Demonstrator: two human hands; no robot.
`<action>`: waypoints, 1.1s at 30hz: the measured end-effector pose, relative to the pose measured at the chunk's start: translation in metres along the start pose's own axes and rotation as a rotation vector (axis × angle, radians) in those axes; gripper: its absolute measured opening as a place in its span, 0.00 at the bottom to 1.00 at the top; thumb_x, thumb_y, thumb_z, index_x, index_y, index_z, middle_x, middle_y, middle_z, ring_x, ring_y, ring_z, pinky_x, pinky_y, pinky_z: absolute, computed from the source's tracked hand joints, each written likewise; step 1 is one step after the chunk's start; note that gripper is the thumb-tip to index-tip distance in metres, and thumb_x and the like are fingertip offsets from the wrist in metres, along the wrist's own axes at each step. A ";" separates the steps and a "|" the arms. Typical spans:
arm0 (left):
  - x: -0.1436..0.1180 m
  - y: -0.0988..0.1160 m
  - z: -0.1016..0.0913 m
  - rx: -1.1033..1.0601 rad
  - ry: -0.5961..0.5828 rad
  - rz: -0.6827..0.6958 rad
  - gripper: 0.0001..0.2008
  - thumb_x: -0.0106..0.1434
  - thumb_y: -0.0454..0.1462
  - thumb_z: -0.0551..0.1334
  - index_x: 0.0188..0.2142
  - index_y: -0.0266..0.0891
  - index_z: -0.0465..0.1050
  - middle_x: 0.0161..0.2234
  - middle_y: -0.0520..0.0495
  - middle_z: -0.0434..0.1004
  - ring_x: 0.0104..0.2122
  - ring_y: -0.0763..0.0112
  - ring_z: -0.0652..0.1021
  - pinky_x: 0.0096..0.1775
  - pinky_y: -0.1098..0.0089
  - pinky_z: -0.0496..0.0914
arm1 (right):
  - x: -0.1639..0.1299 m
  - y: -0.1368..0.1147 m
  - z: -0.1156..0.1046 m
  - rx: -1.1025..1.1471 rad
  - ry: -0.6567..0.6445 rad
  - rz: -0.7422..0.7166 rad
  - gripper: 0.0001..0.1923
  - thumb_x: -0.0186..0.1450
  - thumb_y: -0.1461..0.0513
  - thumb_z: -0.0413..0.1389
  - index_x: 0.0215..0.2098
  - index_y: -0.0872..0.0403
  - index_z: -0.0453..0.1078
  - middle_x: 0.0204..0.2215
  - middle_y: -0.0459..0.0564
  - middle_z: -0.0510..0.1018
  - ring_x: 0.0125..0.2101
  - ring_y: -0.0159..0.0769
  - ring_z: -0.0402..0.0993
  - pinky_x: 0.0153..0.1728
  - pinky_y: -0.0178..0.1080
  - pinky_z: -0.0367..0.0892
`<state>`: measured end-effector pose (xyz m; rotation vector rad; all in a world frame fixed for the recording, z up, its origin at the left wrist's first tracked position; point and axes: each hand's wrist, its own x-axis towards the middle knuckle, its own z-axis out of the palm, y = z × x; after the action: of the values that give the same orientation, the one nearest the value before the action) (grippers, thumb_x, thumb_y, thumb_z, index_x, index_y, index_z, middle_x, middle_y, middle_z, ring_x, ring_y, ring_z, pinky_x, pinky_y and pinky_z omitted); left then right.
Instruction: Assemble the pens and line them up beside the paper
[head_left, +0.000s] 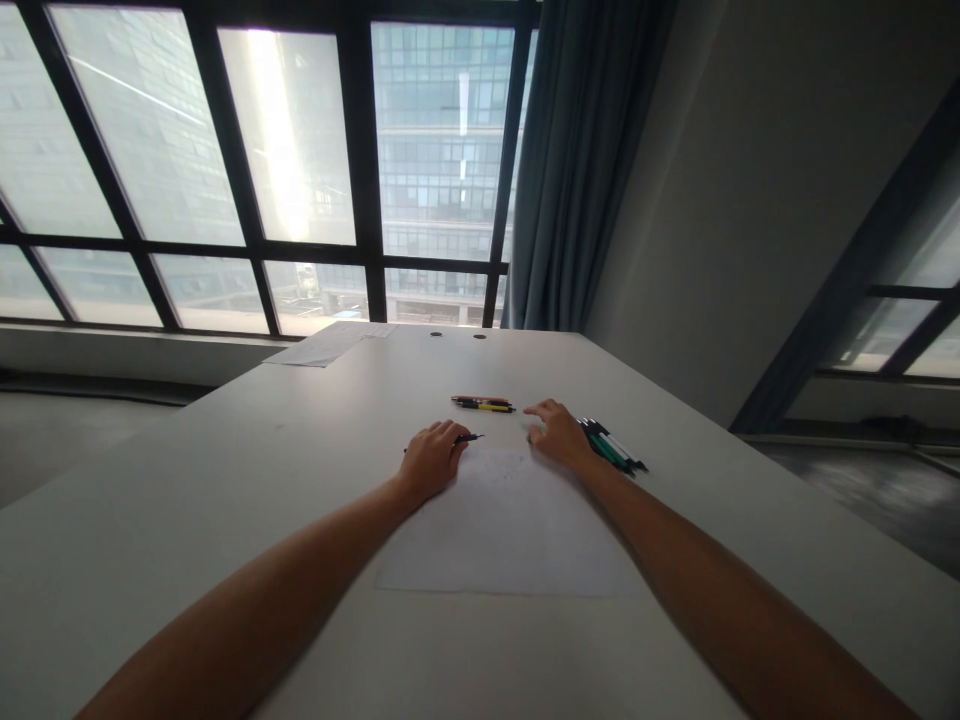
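My left hand is closed on a black pen, whose tip points right over the far edge of a white sheet of paper. Small faint marks show near the top of that sheet. My right hand has its thumb and index finger apart, with nothing visible between them; the index finger points left. Just beyond its fingertips lie a yellow-and-black pen and an orange-and-black pen, side by side. Against the right side of this hand rest several pens, among them a green pen and a white pen.
The white table stretches away toward the windows. More papers lie at its far left edge, and two dark round holes are near the far end. A blue-grey curtain hangs behind, beside a wall on the right.
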<state>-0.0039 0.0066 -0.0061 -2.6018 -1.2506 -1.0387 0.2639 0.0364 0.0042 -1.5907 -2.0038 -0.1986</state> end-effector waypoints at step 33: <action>-0.001 0.000 -0.002 -0.081 -0.012 0.027 0.06 0.67 0.34 0.57 0.42 0.42 0.71 0.39 0.47 0.78 0.41 0.65 0.77 0.43 0.66 0.72 | -0.020 -0.075 0.016 0.703 -0.004 -0.082 0.05 0.62 0.62 0.58 0.34 0.55 0.76 0.29 0.49 0.81 0.29 0.36 0.76 0.33 0.37 0.69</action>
<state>-0.0051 0.0051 -0.0048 -2.6800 -1.1970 -1.0937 0.1914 0.0060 -0.0025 -1.0554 -1.8474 0.4364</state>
